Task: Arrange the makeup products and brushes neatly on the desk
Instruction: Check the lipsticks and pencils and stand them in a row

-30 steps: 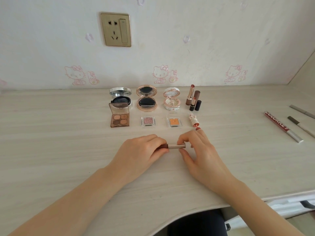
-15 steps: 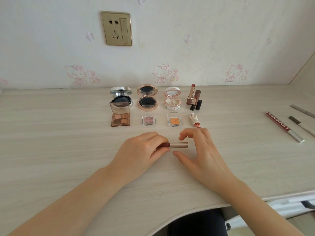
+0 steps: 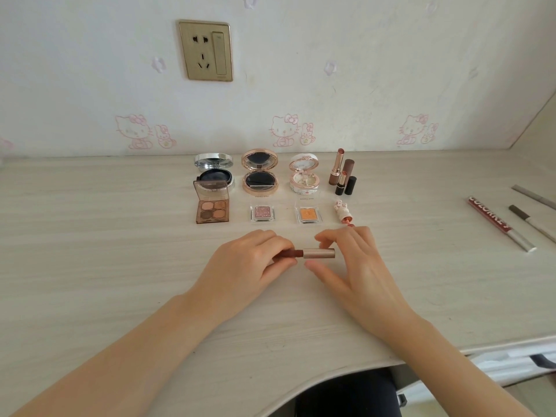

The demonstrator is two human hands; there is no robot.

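Note:
A lip gloss tube [image 3: 316, 253] with a gold cap and dark red-brown body lies crosswise at the desk's middle. My left hand [image 3: 243, 266] grips its brown end between thumb and fingers. My right hand [image 3: 352, 260] hovers at the gold cap, fingers loosely spread above it and the thumb just below, not pinching it. Behind stand three open compacts [image 3: 260, 176], an eyeshadow quad [image 3: 212, 206], two single eyeshadow pans [image 3: 263, 213], upright lipsticks [image 3: 343, 176] and a small pink figure-shaped lip product [image 3: 343, 212].
A red pencil [image 3: 496, 221] and two grey-brown pencils [image 3: 532, 224] lie at the desk's right side. The wall with a socket [image 3: 206, 51] rises behind the desk. The desk's curved front edge [image 3: 301, 386] is near my body.
My right hand has let go of the gold cap and opened its fingers. The tube has shifted slightly right, showing more of the cap. My left hand keeps its grip.

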